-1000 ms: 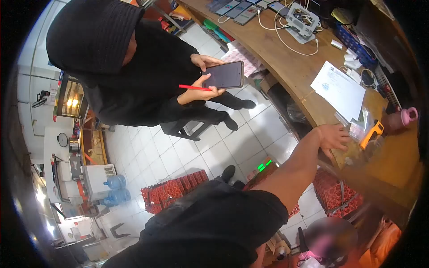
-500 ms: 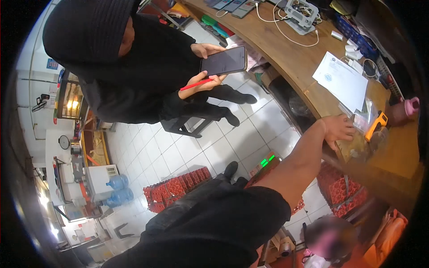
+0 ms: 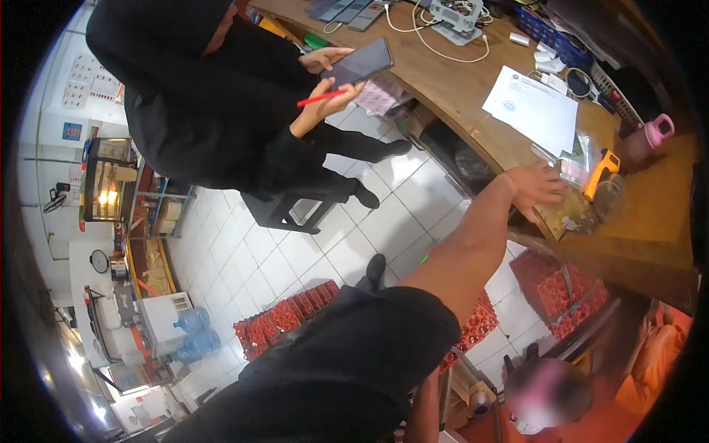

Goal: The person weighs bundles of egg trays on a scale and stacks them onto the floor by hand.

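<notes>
My left hand [image 3: 538, 190] rests on the corner of the wooden desk [image 3: 473, 125], fingers spread and holding nothing. Its thumb hangs over the desk edge. Close to the fingertips lie clear plastic packets [image 3: 580, 162] and an orange-yellow handheld device [image 3: 600, 175]. A printed white sheet [image 3: 532, 107] is just beyond them. Low in the view a bare forearm [image 3: 425, 406] shows beside my dark clothing, its hand out of sight; my right hand does not appear.
A person in black [image 3: 214, 125] sits on a stool [image 3: 281, 212], holding a phone [image 3: 360, 63] and a red pen [image 3: 321, 98]. Red egg trays [image 3: 288, 314] stand on the tiled floor. A pink bottle [image 3: 648, 138] is on the desk; another person [image 3: 591, 421] is at lower right.
The view has shifted, so the desk and my left hand appear farther left. My hand keeps its place on the desk corner. More of the forearm low in the view shows.
</notes>
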